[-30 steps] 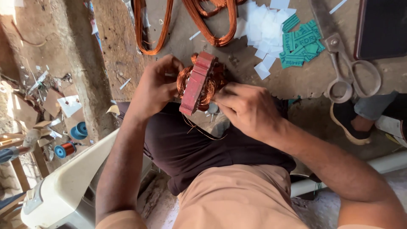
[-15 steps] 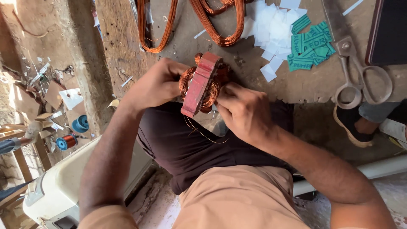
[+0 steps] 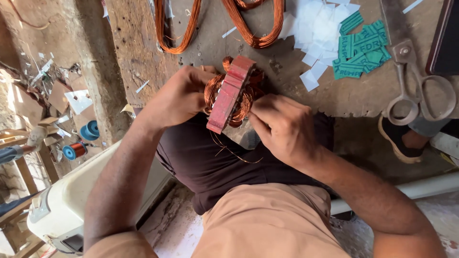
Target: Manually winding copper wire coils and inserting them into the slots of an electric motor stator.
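I hold a red motor stator (image 3: 229, 95) wound with copper wire at the edge of a worn workbench (image 3: 201, 52). My left hand (image 3: 179, 95) grips its left side, fingers wrapped over the copper windings. On the stator's right side, the fingers of my right hand (image 3: 282, 126) press into the windings. Loose strands of copper wire (image 3: 234, 150) hang below the stator over my dark shirt.
Two copper wire coils (image 3: 174, 28) (image 3: 258, 26) lie on the bench beyond the stator. White paper slips (image 3: 313, 28), green paper strips (image 3: 358, 48) and large metal scissors (image 3: 416, 91) sit at the right. Blue wire spools (image 3: 81, 141) lie on the floor at left, near a white machine casing (image 3: 71, 200).
The view has shifted slightly. Both hands keep hold of the stator, and my right hand's fingers have moved a little along the windings.
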